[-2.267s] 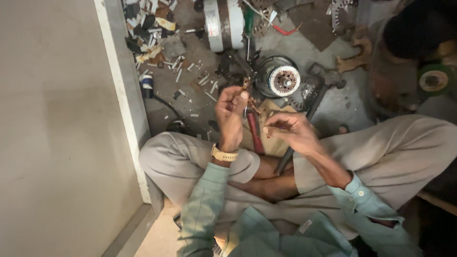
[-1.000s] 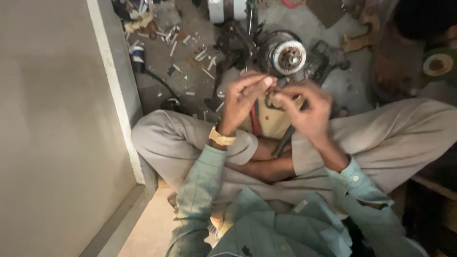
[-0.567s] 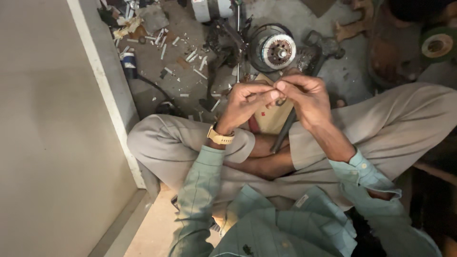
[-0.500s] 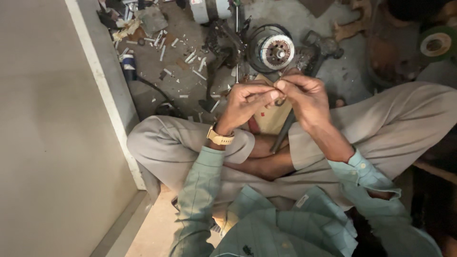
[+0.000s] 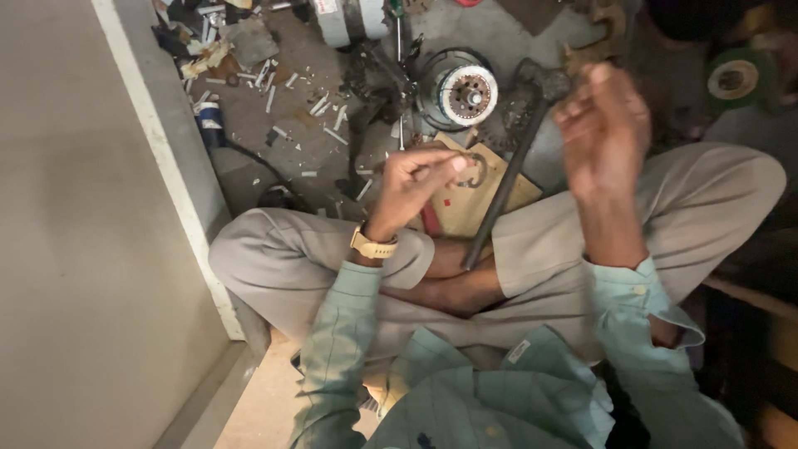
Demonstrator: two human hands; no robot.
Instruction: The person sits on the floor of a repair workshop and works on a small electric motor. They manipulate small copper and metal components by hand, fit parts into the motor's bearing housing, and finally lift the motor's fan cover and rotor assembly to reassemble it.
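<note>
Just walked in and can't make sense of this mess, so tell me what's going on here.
A person sits cross-legged on the floor among scattered parts. The left hand pinches a small curved metal ring at its fingertips, above a piece of brown cardboard. The right hand is raised and blurred, apparently empty. A round motor part lies just ahead, and a long dark bar leans across the lap.
</note>
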